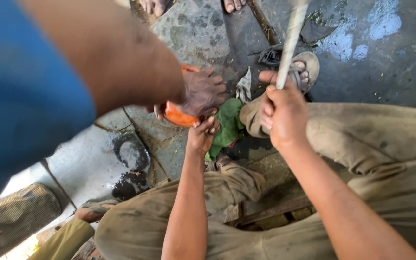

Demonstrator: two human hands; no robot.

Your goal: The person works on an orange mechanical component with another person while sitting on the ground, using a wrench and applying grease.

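Right hand (285, 113), right of centre: closed in a full fist around a pale metal rod (291, 36). The rod runs upward and leaves the frame at the top edge; its lower end is hidden inside the fist.

Left hand (202, 135), at centre: fingers curled up against the underside of an orange object (176, 115). Whether they grip it or only touch it cannot be told.

A co-worker's hand (203, 91) reaches in from the upper left on a blurred arm with a blue sleeve (20, 91) and covers most of the orange object, so its shape is hard to make out.

A green cloth (227, 125) lies just beside the left hand, partly hidden by it. A sandalled foot (304, 72) shows behind the rod. The concrete floor (386, 58) is dark and stained.
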